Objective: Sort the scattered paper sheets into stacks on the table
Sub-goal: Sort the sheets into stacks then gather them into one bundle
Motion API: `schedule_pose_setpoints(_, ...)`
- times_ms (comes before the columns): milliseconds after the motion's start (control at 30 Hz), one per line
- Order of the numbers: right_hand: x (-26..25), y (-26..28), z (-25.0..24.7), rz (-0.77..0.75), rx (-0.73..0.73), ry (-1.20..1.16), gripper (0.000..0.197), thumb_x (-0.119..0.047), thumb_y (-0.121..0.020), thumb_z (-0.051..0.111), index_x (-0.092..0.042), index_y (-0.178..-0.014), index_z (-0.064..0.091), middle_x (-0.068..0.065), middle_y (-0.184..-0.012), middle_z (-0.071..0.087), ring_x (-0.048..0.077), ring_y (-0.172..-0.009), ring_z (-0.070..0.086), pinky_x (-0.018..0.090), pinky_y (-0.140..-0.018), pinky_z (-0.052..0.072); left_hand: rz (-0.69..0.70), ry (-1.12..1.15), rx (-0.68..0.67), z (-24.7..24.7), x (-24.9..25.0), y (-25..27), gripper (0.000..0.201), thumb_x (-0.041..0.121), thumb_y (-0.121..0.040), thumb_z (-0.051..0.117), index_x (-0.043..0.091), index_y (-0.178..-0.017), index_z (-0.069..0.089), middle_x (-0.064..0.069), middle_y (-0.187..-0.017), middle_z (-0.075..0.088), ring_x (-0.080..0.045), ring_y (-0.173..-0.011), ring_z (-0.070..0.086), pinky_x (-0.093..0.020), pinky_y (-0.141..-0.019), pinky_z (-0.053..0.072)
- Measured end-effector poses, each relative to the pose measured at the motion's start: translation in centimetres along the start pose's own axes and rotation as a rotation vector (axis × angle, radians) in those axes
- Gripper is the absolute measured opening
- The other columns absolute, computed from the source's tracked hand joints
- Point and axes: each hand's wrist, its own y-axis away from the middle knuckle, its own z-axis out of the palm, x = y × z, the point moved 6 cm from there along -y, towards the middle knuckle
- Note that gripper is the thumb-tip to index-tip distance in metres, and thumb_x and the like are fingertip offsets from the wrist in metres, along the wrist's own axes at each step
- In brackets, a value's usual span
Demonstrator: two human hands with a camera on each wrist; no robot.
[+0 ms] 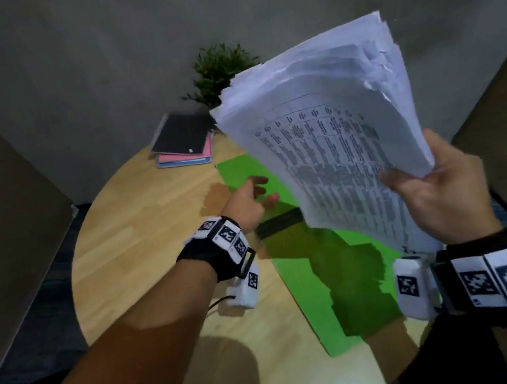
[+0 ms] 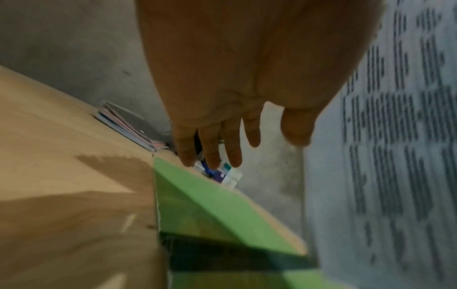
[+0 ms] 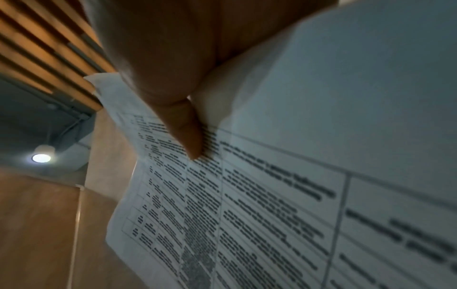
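The right hand (image 1: 437,189) grips a thick sheaf of printed sheets (image 1: 329,133) aloft over the tabletop's (image 1: 138,230) right side. The left hand (image 1: 249,204), fingers relaxed and empty, hovers above the green folder (image 1: 309,299). Gathering looks finished; next likely comes setting the sheaf down squarely.

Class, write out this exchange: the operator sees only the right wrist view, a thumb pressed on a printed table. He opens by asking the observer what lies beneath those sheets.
Observer: The right hand holds the paper stack in the air, above a green folder on the round table.
Operator: And the left hand?
Observer: The left hand holds nothing, its fingers straight, over the folder's far end.
Operator: Anything else on the table?
Observer: Notebooks are stacked at the far edge, beside a potted plant.
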Motion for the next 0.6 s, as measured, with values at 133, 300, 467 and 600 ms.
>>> schedule_pose_setpoints(133,1.6,-1.9,-2.2,-0.019,0.062,0.12,0.023,-0.012,-0.076,0.074,-0.007,-0.094,0.06,0.022,-0.074,0.063,0.006,-0.062,0.046,0.015,-0.055,0.038,0.024,-0.42,-0.123,4.7,-1.7,-3.2,0.046,0.02,-0.087,0.066,0.03,-0.131,0.056,-0.008,-0.124,0.063,-0.027,-0.099,0.064,-0.037,-0.083,0.054)
schedule_pose_setpoints(300,2.6,-2.8,-2.9,0.026,0.057,0.013,0.033,-0.019,-0.073,0.073,-0.017,-0.103,0.058,0.022,-0.091,0.067,0.01,-0.075,0.052,0.03,-0.069,0.048,-0.048,-0.82,-0.221,7.6,-4.2,-4.9,0.053,0.024,-0.085,0.059,0.037,-0.136,0.049,-0.004,-0.132,0.054,-0.03,-0.109,0.059,-0.042,-0.09,0.053)
schedule_pose_setpoints(467,2.2,-1.9,-2.1,0.061,0.036,-0.071,0.033,-0.014,-0.074,0.074,-0.016,-0.106,0.064,0.008,-0.091,0.068,0.008,-0.078,0.058,0.024,-0.074,0.049,-0.115,-0.988,-0.128,6.0,-5.0,-1.6,0.036,0.027,-0.096,0.053,0.019,-0.131,0.054,-0.008,-0.119,0.053,-0.031,-0.112,0.048,-0.042,-0.087,0.05)
schedule_pose_setpoints(600,1.1,-0.2,-0.9,0.082,-0.01,-0.154,0.03,-0.007,-0.076,0.074,-0.026,-0.097,0.063,0.0,-0.087,0.067,0.011,-0.081,0.06,0.025,-0.076,0.052,-0.199,-0.968,-0.033,3.0,-7.2,3.1,0.036,0.041,-0.098,0.046,0.042,-0.133,0.049,-0.005,-0.116,0.049,-0.032,-0.109,0.046,-0.04,-0.079,0.048)
